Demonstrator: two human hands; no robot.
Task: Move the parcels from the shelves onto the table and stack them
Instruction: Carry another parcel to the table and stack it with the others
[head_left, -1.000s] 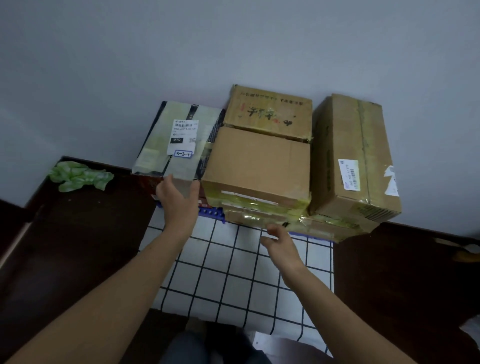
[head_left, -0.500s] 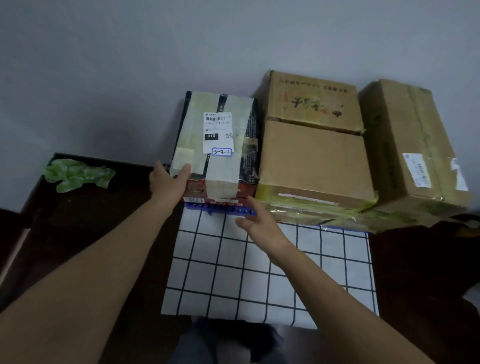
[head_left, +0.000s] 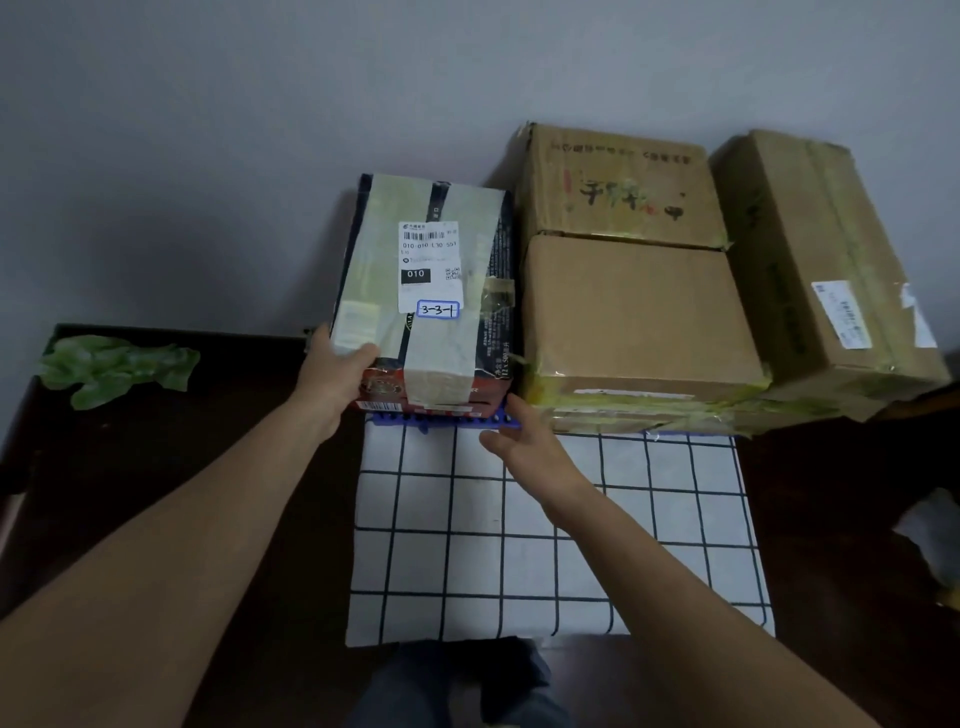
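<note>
A dark taped parcel (head_left: 447, 338) with a white shipping label marked 3-3-1 sits at the left end of the stack, on a blue flat item (head_left: 441, 420). My left hand (head_left: 337, 376) grips its near left corner, thumb on top. My right hand (head_left: 519, 441) is open, fingertips touching the parcel's lower right corner by the blue edge. To its right stand a brown cardboard parcel (head_left: 634, 312), a printed cardboard parcel (head_left: 618, 187) behind it, and a long cardboard parcel (head_left: 826, 270) at the far right.
The dark table (head_left: 171, 467) carries a white cloth with a black grid (head_left: 519, 545) in front of the parcels. A green crumpled bag (head_left: 114, 364) lies at the table's far left. A grey wall (head_left: 363, 78) rises behind. My legs show below.
The taped parcel has come down beside the brown parcels onto the blue item. My left hand shifted to its near left corner and my right hand moved up to its lower right corner.
</note>
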